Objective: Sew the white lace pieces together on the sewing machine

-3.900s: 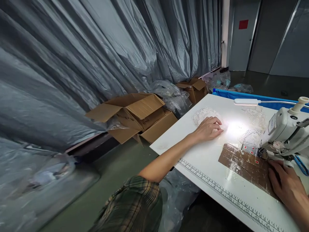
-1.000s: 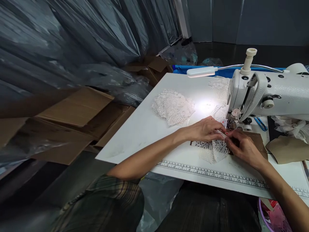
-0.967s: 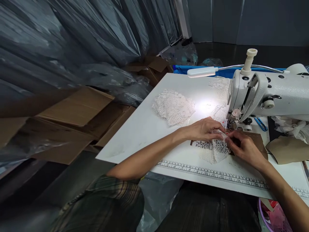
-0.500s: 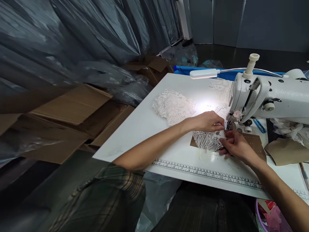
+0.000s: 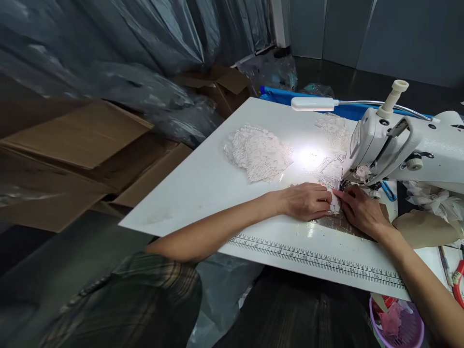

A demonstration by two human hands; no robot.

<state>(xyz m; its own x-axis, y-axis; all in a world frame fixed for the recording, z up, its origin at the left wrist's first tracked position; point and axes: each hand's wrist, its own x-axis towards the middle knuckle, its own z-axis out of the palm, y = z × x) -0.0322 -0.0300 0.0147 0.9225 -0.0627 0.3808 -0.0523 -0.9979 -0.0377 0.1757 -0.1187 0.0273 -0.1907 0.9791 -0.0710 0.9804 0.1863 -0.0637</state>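
Under the needle area of a white sewing machine [image 5: 416, 145] lies a piece of white lace [image 5: 335, 203]. My left hand [image 5: 308, 200] has its fingers curled down on the lace's left side, pressing it. On the other side, my right hand [image 5: 362, 210] pinches the lace edge close to the presser foot, thumb and index finger together. A pile of lace pieces [image 5: 261, 152] rests on the white table [image 5: 203, 193], left of the machine. More lace [image 5: 333, 133] lies behind the needle, beside the bright lamp spot.
A lamp [image 5: 314, 104] reaches over the table. A ruler strip [image 5: 308, 256] runs along the front edge. Tan fabric [image 5: 424, 229] and red-handled scissors [image 5: 458, 282] are at right. A purple basket [image 5: 416, 333] stands below; cardboard boxes [image 5: 79, 135] are at left.
The lace has moved inward and less of it shows before the needle. My left hand has come nearer the front edge, and my right fingers are closer to the presser foot. The view has shifted.
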